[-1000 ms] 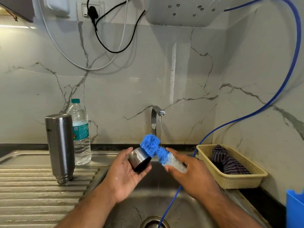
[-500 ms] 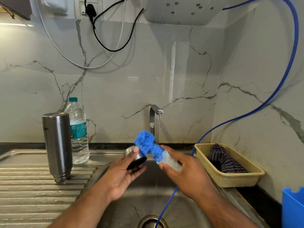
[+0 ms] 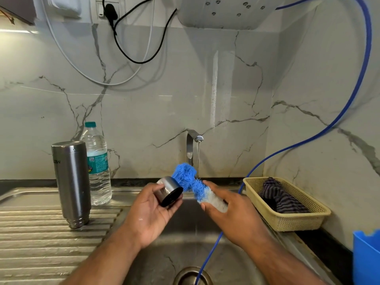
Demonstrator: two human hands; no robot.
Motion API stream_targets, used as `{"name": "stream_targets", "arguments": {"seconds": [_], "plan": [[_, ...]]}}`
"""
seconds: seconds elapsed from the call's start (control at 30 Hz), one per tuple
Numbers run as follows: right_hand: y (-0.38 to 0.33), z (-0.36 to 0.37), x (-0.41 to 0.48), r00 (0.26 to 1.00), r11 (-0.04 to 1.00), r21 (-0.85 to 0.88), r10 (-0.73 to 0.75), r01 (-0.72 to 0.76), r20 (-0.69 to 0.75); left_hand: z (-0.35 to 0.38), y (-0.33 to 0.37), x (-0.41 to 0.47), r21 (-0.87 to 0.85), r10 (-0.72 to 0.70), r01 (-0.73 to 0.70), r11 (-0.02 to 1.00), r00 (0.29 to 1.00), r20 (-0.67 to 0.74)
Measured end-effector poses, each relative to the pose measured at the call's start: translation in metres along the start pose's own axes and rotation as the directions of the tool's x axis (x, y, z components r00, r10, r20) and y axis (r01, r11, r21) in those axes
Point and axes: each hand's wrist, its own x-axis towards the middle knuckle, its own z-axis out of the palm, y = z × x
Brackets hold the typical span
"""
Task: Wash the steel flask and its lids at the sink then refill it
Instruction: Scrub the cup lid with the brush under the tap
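Holding a round shiny steel lid (image 3: 169, 190) in curled fingers, the left hand (image 3: 151, 212) meets the fluffy blue-and-white bottle brush (image 3: 193, 183), gripped tight by the right hand (image 3: 232, 212).

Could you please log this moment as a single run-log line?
left hand: holds steel lid | right hand: grips blue brush, bristles on lid | tap: running | steel flask: upside down on drainboard
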Motion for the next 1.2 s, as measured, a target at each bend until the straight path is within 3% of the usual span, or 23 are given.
{"name": "stream_targets", "arguments": {"seconds": [0.1, 0.27, 0.37, 0.67, 0.8, 0.9, 1.1, 1.2], "plan": [[-0.006, -0.001, -0.002, 0.999, 0.997, 0.061, -0.040, 0.040, -0.001, -0.004, 0.001, 0.003, 0.015, 0.009, -0.009, 1.000, 1.000, 0.026], [-0.004, -0.001, 0.001, 1.000, 0.998, 0.057, 0.000, 0.001, -0.008, -0.011, -0.001, 0.007, 0.199, 0.033, -0.039, 0.979, 0.999, 0.033], [-0.009, -0.003, -0.003, 0.997, 0.994, 0.091, -0.066, 0.063, 0.033, -0.013, -0.001, 0.008, 0.255, 0.052, -0.059, 0.965, 0.998, 0.034], [-0.016, 0.001, -0.006, 0.995, 0.996, 0.013, -0.088, 0.087, 0.057, -0.007, -0.007, 0.007, 0.183, 0.076, -0.060, 0.981, 0.994, -0.082], [-0.008, 0.000, -0.002, 1.000, 0.999, -0.035, -0.004, 0.005, 0.022, -0.006, -0.003, 0.005, 0.087, 0.011, -0.008, 0.996, 1.000, -0.028], [-0.008, -0.001, -0.004, 0.999, 0.999, -0.005, -0.032, 0.032, 0.027, -0.005, -0.002, 0.001, 0.024, -0.064, 0.063, 0.998, 0.997, 0.054], [-0.005, 0.000, 0.000, 1.000, 0.999, 0.037, -0.014, 0.015, -0.024, -0.009, -0.003, 0.003, 0.182, -0.019, 0.009, 0.983, 0.998, 0.052], [-0.012, -0.001, -0.004, 0.996, 0.994, 0.067, -0.086, 0.084, 0.031, -0.011, -0.003, 0.004, 0.259, 0.012, -0.023, 0.966, 0.999, 0.042]]}}
